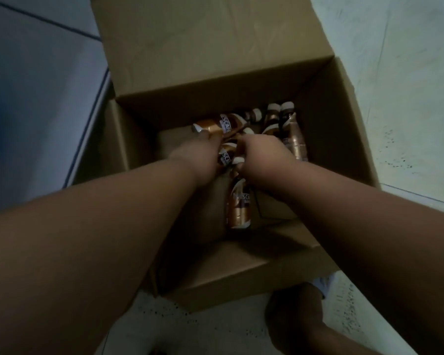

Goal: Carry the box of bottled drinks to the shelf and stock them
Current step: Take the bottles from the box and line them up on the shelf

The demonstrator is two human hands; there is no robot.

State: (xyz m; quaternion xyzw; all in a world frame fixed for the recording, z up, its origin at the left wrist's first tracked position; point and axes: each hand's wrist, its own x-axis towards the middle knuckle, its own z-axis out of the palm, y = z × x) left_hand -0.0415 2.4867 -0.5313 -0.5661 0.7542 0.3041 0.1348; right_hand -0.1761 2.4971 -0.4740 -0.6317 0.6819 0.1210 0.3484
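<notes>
An open cardboard box (338, 129) stands on the floor below me, its flaps spread out. Several brown-and-gold bottled coffee drinks lie and stand inside it. My left hand (203, 155) reaches into the box and grips a bottle (215, 125) lying on its side near the back. My right hand (262, 155) grips the white-capped top of another bottle (239, 201) that lies along the box floor toward me. More bottles (287, 124) stand at the back right corner. Both forearms hide part of the box floor.
The box's far flap (210, 39) lies open toward the back. Pale speckled floor (408, 85) surrounds the box on the right and in front. A blue-lined pale surface (36, 85) lies to the left. My leg and foot (297, 321) are below the box.
</notes>
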